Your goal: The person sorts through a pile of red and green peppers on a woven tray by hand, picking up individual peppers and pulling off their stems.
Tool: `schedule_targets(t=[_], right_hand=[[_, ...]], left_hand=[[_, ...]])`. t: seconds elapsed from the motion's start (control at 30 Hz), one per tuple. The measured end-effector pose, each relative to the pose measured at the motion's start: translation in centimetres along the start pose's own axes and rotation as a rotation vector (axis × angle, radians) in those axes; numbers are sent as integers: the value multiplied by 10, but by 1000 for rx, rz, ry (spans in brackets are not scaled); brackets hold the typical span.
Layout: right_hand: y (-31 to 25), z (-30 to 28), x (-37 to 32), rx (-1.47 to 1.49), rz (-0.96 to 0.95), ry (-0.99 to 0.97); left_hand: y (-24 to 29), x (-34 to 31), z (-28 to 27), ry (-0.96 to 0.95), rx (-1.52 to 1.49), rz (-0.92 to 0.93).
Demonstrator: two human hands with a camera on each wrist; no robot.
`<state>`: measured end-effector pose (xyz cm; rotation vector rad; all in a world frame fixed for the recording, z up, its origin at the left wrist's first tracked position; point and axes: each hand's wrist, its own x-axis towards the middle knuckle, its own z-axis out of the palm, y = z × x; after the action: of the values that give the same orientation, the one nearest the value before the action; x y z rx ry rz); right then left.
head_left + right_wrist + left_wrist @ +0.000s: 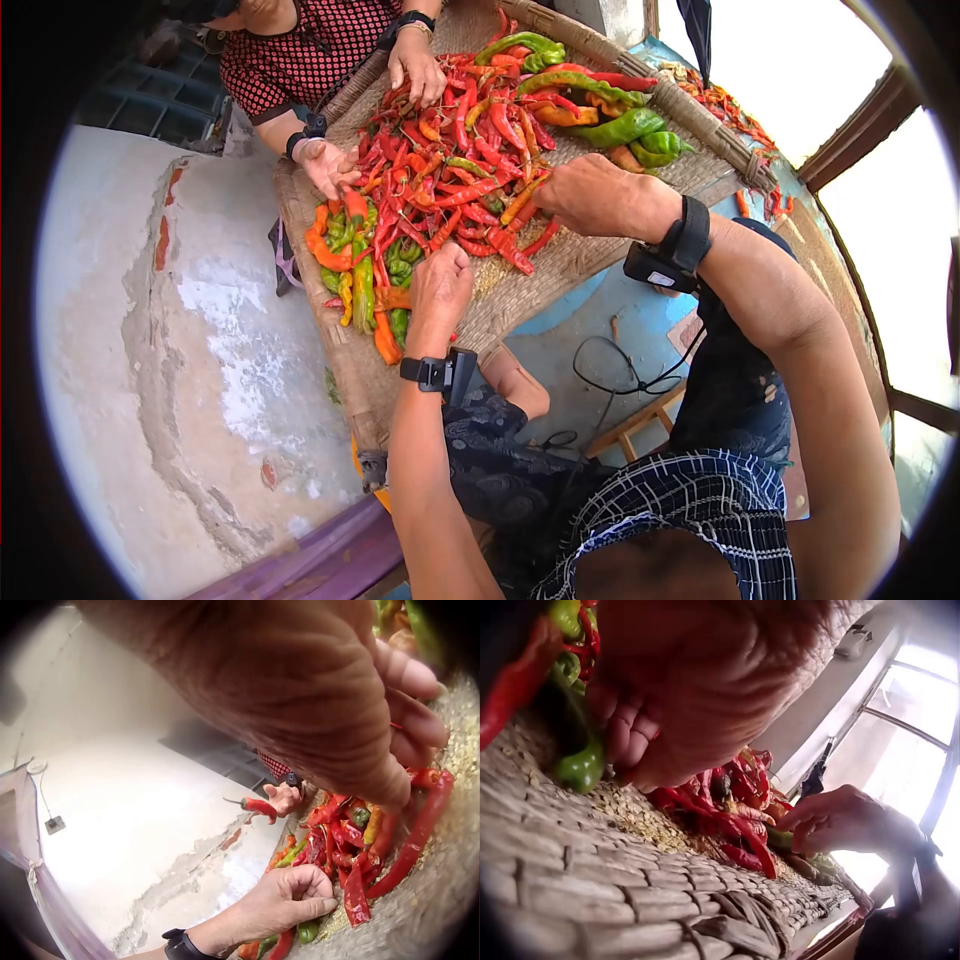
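A heap of red chili peppers (470, 180) lies on a woven mat (520, 290). My left hand (441, 292) is at the heap's near edge with fingers curled; whether it holds anything I cannot tell. In the right wrist view, thumb and forefinger of my left hand (289, 904) bend toward each other close to red peppers (356, 892). A green pepper (581, 765) lies by its fingers in the left wrist view. Over the right side of the heap is my right hand (605, 200), its fingers bent loosely downward. The right wrist view shows space between its thumb and fingers.
Across the mat sits another person, one hand (418, 70) on the heap, the other hand (325, 165) palm-up by the left edge. Green peppers (625, 130) lie far right; green and orange peppers (360, 280) lie left. Pale seeds (641, 825) are scattered. A rolled rim (690, 125) edges the mat.
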<state>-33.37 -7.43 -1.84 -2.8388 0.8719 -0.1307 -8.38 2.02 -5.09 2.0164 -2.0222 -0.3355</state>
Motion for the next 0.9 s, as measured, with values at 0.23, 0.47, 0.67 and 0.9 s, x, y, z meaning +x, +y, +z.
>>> schedule_targets(t=[0.23,0.47,0.67,0.9], right_hand=[[7,5,1,25,-15,19],[1,0,2,12,5,-13],[4,-3,-5,7,-1,-1],[4,1,-4,16,11,-61]], left_hand=[[20,6,-45,34,-446,-62],[9,49,-63,255,-143,-83],[-4,18,-22,189,431,-299],[-17,20,-15,160,486,-349]])
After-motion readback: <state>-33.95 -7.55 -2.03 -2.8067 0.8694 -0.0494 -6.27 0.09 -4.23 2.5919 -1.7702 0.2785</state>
